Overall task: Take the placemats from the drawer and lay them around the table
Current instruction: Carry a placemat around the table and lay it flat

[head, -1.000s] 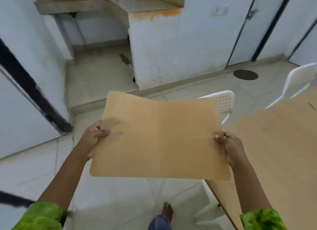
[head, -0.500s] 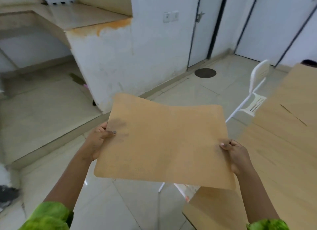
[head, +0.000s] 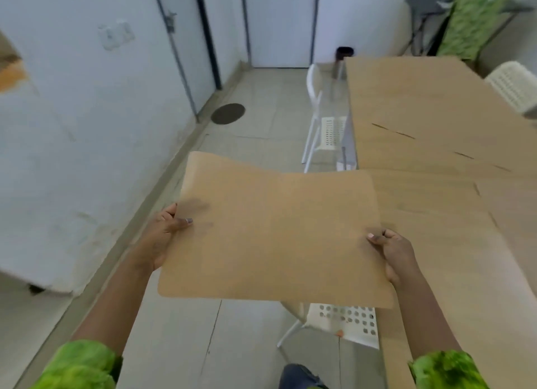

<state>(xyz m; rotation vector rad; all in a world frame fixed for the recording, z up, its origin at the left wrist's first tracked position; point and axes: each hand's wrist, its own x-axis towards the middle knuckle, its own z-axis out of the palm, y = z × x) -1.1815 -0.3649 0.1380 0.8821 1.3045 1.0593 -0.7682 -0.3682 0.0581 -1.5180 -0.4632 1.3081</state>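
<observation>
A tan, flexible placemat (head: 276, 232) is held flat in front of me at waist height. My left hand (head: 164, 233) pinches its left edge and my right hand (head: 392, 250) grips its right edge. The mat's right part hangs over the left edge of the long wooden table (head: 436, 144), which fills the right side of the view. The mat's far edge curls up slightly. I cannot tell whether more than one mat is in the stack. No drawer is in view.
A white chair (head: 345, 322) is tucked under the table just below the mat; another white chair (head: 319, 118) stands further along the table's left side and a third (head: 514, 86) at the far right. White walls and doors lie left and ahead; tiled floor runs between.
My view has swung right from the counter corner toward the table, which now fills the right side. Both hands keep the same hold on the mat, now over the table's edge.
</observation>
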